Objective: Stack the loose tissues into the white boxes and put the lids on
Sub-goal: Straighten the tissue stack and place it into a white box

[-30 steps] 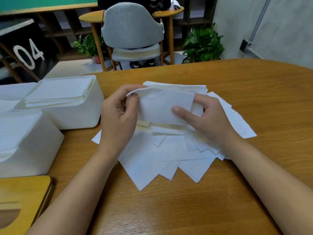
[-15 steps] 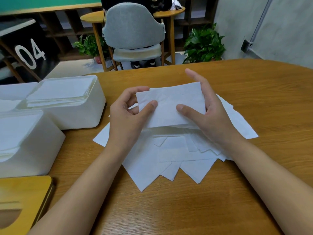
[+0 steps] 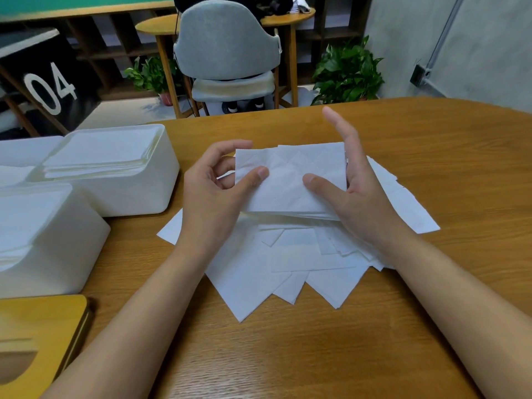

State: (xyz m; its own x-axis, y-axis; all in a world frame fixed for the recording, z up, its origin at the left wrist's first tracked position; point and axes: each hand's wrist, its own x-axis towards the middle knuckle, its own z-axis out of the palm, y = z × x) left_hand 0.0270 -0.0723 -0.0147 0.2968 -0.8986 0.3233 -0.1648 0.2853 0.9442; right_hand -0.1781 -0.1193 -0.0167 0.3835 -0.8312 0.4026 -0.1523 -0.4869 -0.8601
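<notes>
On a brown wooden bench (image 3: 431, 168), an open white plastic box (image 3: 138, 197) sits left of the grip; loose white paper tissues (image 3: 259, 277) fan out beneath it. The squared white tissue stack (image 3: 290, 180), newly lifted and evened, probably ready for boxing, runs long axis left-to-right, face up. Left hand (image 3: 213, 197) and right hand (image 3: 362, 197) each pinch one end.

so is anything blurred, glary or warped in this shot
Head view: wide lens bows the brown wooden table at its far edge; soft glare near its front; white plastic boxes washed out; right hand slightly blurred at its raised fingertips; held stack of white tissues sharp.
</notes>
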